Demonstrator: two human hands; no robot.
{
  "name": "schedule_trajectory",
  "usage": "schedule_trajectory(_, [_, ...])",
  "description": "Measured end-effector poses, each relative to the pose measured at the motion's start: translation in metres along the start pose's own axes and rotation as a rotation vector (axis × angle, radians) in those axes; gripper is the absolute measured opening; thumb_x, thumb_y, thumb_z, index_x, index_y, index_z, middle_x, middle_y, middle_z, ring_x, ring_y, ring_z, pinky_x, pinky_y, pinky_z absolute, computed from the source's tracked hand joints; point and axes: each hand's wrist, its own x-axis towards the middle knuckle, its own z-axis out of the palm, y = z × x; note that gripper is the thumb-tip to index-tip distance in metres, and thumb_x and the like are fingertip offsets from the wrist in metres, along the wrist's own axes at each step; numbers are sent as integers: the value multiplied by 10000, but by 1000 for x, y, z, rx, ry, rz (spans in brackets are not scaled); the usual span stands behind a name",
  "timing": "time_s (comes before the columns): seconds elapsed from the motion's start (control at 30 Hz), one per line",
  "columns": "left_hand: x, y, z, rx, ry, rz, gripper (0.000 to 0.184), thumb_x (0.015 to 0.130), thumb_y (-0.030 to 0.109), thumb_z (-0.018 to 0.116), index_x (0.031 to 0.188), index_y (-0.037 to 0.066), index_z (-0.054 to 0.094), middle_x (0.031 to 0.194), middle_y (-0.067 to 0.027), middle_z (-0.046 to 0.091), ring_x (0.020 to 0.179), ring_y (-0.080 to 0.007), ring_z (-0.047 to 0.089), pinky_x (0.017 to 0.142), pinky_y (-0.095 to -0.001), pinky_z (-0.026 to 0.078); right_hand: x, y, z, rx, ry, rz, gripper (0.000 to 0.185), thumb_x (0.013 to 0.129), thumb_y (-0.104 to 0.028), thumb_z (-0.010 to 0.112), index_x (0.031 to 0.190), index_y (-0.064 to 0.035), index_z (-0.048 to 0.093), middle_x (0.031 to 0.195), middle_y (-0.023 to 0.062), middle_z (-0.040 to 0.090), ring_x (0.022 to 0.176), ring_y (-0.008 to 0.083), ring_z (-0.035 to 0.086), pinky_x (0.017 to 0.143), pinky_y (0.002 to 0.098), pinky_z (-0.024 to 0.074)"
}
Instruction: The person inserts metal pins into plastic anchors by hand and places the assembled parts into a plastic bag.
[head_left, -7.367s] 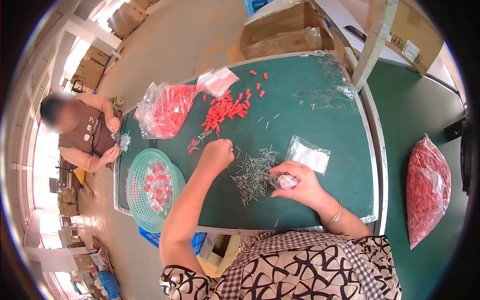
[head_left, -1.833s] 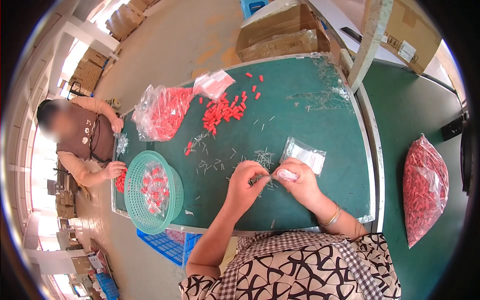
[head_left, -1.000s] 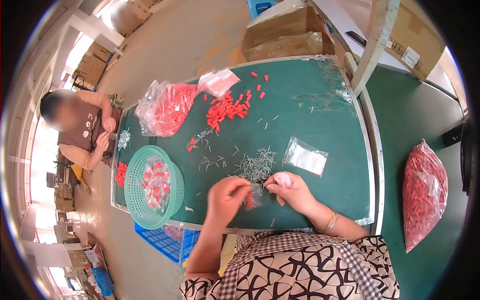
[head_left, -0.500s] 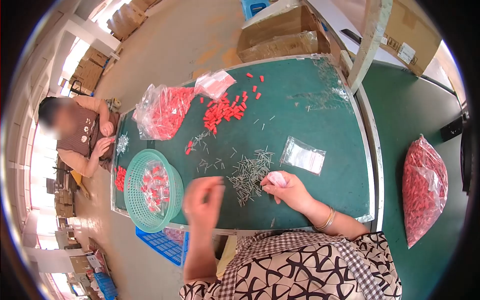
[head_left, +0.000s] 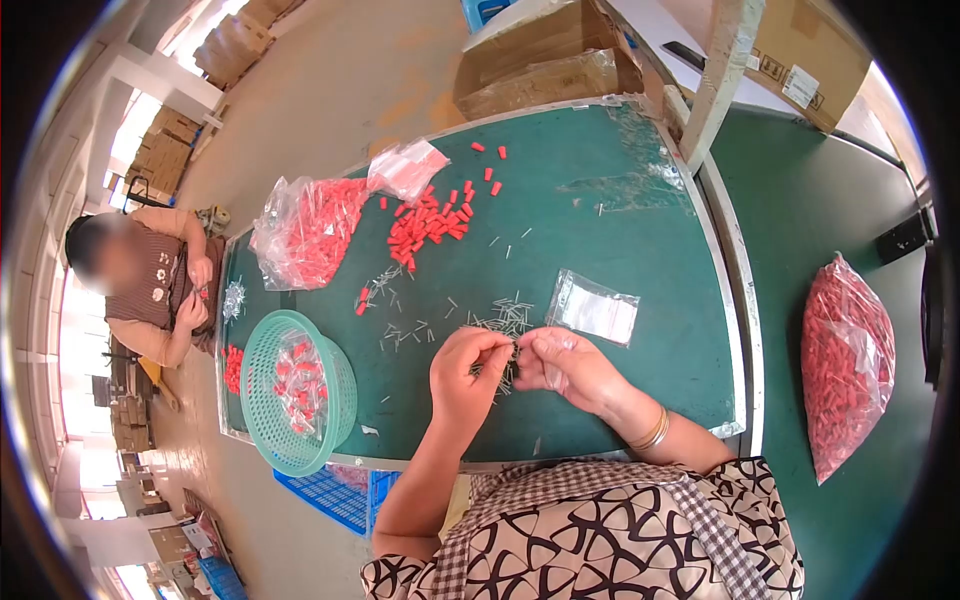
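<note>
The left hand (head_left: pixel 466 366) was bent over a loose heap of thin grey metal fasteners (head_left: pixel 510 318), its thumb and forefinger drawn together; whether anything sat between those tips could not be told. Just beside it, the right hand (head_left: pixel 578 374) was curled around a pale, crumpled plastic wad (head_left: pixel 554 374), its fingertips close to the left ones, and the heap lay partly hidden beneath both.

Beyond the right hand, a flat clear plastic bag with a white panel (head_left: pixel 596 308) lay on the green tabletop (head_left: pixel 690 300). More fasteners were scattered to the left of the heap. Farther off, small red plastic cylinders (head_left: pixel 430 226) formed a loose pile near a large clear bag filled with red pieces (head_left: pixel 318 228), and a white-and-pink flat packet (head_left: pixel 408 168) lay next to them.

On the left, a round pale-green perforated plastic basket (head_left: pixel 346 396) held clear packets with red pieces (head_left: pixel 300 384), and a blue plastic crate (head_left: pixel 325 497) stood below the tabletop's near edge. At the far left end, a co-worker in a brown apron (head_left: pixel 145 275) had both hands close together.
</note>
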Motion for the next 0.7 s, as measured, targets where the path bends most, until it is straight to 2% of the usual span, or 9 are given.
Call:
schedule_trajectory(0.03, [-4,1,-2,-19,13,-62,84,795,-32,698,862,7,666,820,-60,643,682,-137,587,599,-253,460,2,0,0,49,-6,-35,279,967,-206,594,1174,-20,573,1086,116,631,980,244,638,890,391,524])
schedule_trajectory(0.1, [-12,1,5,-18,-56,-50,147,776,-6,727,905,14,658,813,-43,632,638,-113,560,573,-247,447,6,0,1,145,-21,-102,308,962,-222,601,1199,-27,573,1192,141,607,1098,276,597,979,429,478])
schedule_trajectory(0.13, [-17,4,12,-19,-85,-77,165,773,5,734,918,18,656,808,-39,629,623,-111,552,565,-248,444,3,-2,1,155,-51,-91,311,965,-205,595,1223,-34,568,1265,150,576,1186,270,544,1017,420,447])
schedule_trajectory(0.23, [-22,8,31,72,-95,-67,220,764,43,755,956,31,648,781,-41,627,573,-117,520,542,-258,439,2,-3,2,80,-7,-64,320,924,-220,653,1210,-85,605,1293,147,571,1226,272,521,1043,428,423])
schedule_trajectory(0.33, [-28,-6,42,121,-50,-45,183,789,29,729,950,25,641,768,-55,628,589,-114,550,554,-256,447,2,0,3,46,-9,-110,332,958,-192,606,1244,-30,560,1275,147,574,1189,257,544,1011,396,447])
schedule_trajectory(0.43, [-29,-15,43,-38,-7,-116,107,845,34,687,936,13,633,766,-37,629,618,-90,572,572,-237,457,2,-1,3,47,-26,-119,324,960,-176,601,1244,-26,557,1272,147,577,1189,251,542,1006,398,449])
schedule_trajectory(0.53, [-29,-17,34,-279,-63,-420,65,895,56,650,926,4,627,760,-18,625,638,-69,576,589,-219,467,1,-1,2,53,2,-100,309,962,-151,593,1235,-14,555,1259,162,580,1175,250,553,998,398,460])
schedule_trajectory(0.7, [-33,-20,35,-412,-7,-452,110,935,107,621,932,-3,628,751,-8,616,628,-72,587,586,-214,474,1,0,-1,-34,130,-150,191,957,-85,573,1135,-19,600,1125,153,647,1055,253,623,931,387,515])
